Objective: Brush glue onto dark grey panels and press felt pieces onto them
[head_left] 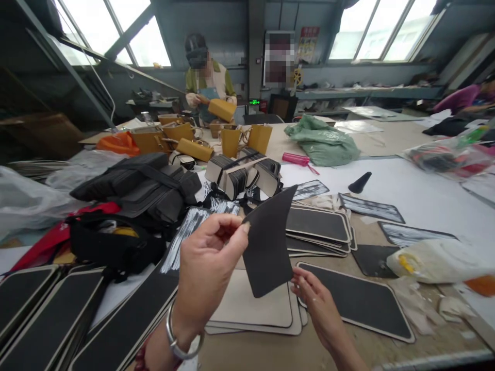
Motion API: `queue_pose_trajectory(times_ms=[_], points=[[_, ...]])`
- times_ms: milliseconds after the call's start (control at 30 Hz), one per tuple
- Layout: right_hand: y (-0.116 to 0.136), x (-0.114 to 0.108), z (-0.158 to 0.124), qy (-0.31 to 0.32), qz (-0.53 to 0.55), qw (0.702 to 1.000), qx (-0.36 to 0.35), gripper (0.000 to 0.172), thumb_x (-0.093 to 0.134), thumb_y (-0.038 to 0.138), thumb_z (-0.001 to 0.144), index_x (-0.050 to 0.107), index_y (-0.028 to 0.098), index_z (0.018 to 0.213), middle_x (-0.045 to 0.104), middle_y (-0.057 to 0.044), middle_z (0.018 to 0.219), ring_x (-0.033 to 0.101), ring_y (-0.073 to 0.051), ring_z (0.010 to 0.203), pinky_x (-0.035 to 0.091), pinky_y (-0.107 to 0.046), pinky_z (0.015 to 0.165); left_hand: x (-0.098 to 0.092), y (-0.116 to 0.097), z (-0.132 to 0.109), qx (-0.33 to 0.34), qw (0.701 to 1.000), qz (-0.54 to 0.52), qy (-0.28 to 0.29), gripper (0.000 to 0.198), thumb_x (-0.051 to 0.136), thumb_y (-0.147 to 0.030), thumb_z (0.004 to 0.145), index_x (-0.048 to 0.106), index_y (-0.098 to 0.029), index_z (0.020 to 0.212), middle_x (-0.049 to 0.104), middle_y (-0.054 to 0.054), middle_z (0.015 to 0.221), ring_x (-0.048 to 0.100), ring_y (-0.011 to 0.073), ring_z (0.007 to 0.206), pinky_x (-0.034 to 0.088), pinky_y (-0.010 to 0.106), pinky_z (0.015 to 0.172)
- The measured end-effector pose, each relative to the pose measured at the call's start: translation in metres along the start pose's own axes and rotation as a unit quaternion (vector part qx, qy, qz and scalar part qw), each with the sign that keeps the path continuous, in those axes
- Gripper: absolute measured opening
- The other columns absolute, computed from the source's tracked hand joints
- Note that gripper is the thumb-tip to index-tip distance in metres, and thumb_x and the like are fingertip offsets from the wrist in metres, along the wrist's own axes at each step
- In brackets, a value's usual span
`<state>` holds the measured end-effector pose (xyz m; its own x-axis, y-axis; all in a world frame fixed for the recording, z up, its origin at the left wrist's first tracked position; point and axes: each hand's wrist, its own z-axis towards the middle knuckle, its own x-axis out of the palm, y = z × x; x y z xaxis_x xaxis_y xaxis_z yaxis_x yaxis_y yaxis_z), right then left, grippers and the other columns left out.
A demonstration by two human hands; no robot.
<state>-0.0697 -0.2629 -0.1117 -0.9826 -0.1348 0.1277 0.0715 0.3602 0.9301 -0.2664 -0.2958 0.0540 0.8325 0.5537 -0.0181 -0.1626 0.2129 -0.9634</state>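
Note:
My left hand point(214, 263) pinches the left edge of a thin, bent black panel point(270, 242), held up and tilted over the table. At the panel's lower right corner, my right hand point(315, 299) has its fingertips closed on the edge. Below it lies a stack of cream panels point(247, 306) with dark edges. A black panel with a cream border point(359, 299) lies flat to the right of them. Behind the held piece is a pile of similar bordered panels point(319, 224).
Stacks of black bordered panels point(46, 322) fill the left front. Black bundles point(143, 185), yellow bags point(195, 149), a green plastic bag point(323, 141) and a pink case point(296, 158) stand farther back. A white plastic container point(441, 260) lies at right. Across the table, a person point(211, 85) handles a yellow piece.

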Motion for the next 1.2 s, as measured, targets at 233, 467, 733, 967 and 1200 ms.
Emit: queue_pose_trajectory(times_ms=[233,467,733,967,1200], points=[[-0.027,0.028,-0.014,-0.018,-0.011,1.0,0.014,0.044,0.074,0.041,0.056,0.062,0.018,0.091,0.066,-0.006,0.088,0.059,-0.019,0.081,0.047,-0.028,0.07,-0.031,0.019,0.0,-0.066,0.994,-0.081,-0.027,0.015,0.068,-0.026,0.068,0.058,-0.014,0.072,0.055,-0.004,0.063,0.049,0.0056,0.059,0.04,0.016,0.055],[-0.035,0.021,-0.01,-0.102,-0.046,0.994,0.002,0.048,0.071,0.047,0.057,0.056,0.019,0.092,0.065,-0.004,0.084,0.059,-0.019,0.079,0.048,-0.028,0.069,-0.078,0.062,-0.011,-0.167,0.978,-0.088,-0.085,0.02,0.066,-0.03,0.068,0.052,-0.016,0.073,0.052,-0.005,0.058,0.047,0.0061,0.055,0.037,0.018,0.055],[-0.059,-0.008,0.013,-0.134,-0.251,0.958,-0.047,0.042,0.056,0.051,0.063,0.053,0.019,0.089,0.064,-0.008,0.082,0.062,-0.023,0.081,0.05,-0.035,0.074,-0.125,0.195,-0.105,-0.376,0.922,0.054,-0.074,0.031,0.061,-0.042,0.059,0.041,-0.018,0.058,0.04,-0.007,0.05,0.036,0.0078,0.049,0.03,0.021,0.049],[-0.076,-0.006,0.036,-0.136,-0.383,0.912,-0.048,0.04,0.05,0.052,0.064,0.054,0.02,0.089,0.063,-0.005,0.075,0.06,-0.022,0.072,0.046,-0.037,0.071,-0.126,0.227,-0.131,-0.432,0.896,0.078,-0.073,0.037,0.061,-0.051,0.056,0.047,-0.017,0.06,0.041,-0.006,0.051,0.039,0.0093,0.05,0.028,0.021,0.046],[-0.073,0.004,0.054,-0.116,-0.42,0.9,-0.025,0.039,0.047,0.052,0.062,0.052,0.021,0.085,0.063,-0.005,0.073,0.061,-0.022,0.072,0.045,-0.034,0.071,-0.13,0.237,-0.124,-0.441,0.89,0.084,-0.078,0.039,0.061,-0.054,0.058,0.049,-0.017,0.062,0.042,-0.006,0.051,0.039,0.0093,0.049,0.028,0.02,0.046]])
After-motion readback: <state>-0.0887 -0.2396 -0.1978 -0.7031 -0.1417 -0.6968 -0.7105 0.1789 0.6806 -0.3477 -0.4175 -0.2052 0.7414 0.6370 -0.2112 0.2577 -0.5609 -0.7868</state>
